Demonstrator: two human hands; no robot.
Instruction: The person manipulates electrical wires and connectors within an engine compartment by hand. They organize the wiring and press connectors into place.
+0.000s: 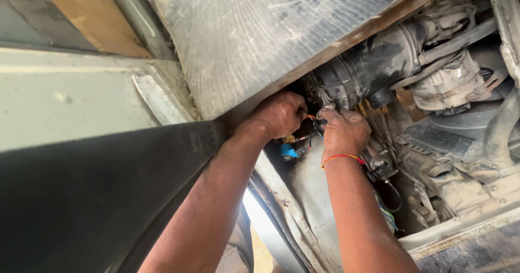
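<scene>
I see both hands just below the black air hose (pixel 374 62): left hand (pixel 279 113) and right hand (pixel 344 132) each with grip pinched on thin wires (pixel 310 118) between them.

Scratched grey floor mat (pixel 254 29), dusty alternator (pixel 452 83), black ribbed air hose (pixel 374 62), grey body panel (pixel 59 105)

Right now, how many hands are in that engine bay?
2. The left hand reaches in under the edge of the grey panel, and the right hand, with a red thread at its wrist, works beside it at the thin wires. Fingertips are partly hidden.
</scene>
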